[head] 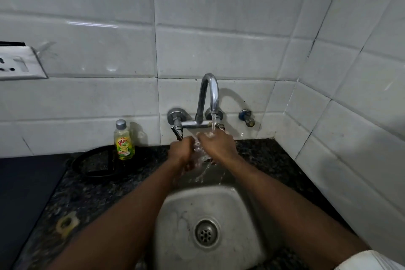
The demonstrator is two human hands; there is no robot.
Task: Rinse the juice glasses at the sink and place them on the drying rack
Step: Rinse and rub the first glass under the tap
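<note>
We have the clear juice glass [201,154] up at the back of the stainless steel sink [175,221], caught between both hands right under the curved chrome tap [210,94]. The tap's stream lands on the knuckles of our right hand [219,144] and spills into the basin. Our left hand [181,151] has its fingers curled in around the glass from one side. The right hand's fingers curl over its upper part from the other, so both look to be gripping it. The glass itself shows only as a wet shimmer in the gap between them (the hands hide most of it).

We judge it light, rigid and breakable, and just now very slippery: smooth walls, running water, wet skin. A pinch at the rim would be the weakest hold. We would rather wrap fingers and thumb round the middle of the wall, with the other hand under the base while it turns in the stream. The steel basin and the black speckled stone counter [263,153] are both hard, so a slip could chip or crack it. The drying rack is not in view, so we cannot say which way the carry goes.
</note>
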